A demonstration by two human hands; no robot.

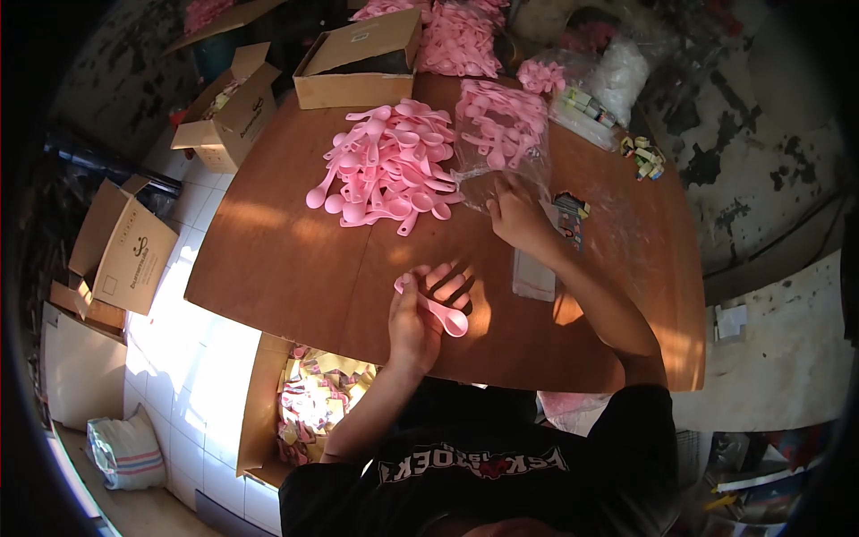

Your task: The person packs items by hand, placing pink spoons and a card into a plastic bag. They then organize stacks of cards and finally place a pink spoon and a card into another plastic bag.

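Observation:
A pink plastic scoop spoon (445,318) lies across my left hand (414,324), pinned by the thumb at its handle, with the other fingers half curled. My right hand (516,213) is further out over the table, its fingers closed at the loose mouth of a clear plastic bag (503,134) that has pink spoons in it. To the left of that bag spreads a large heap of pink spoons (394,166). Below my right forearm are a stack of flat pale sleeves (534,273) and some small printed cards (569,219).
An open carton (358,63) stands at the table's back edge, beside a full bag of pink spoons (458,40). Small folded packets (642,157) lie at the right. Below the table's front left, a box of wrapped packets (264,394) stands on the floor. More cartons (134,246) line the left.

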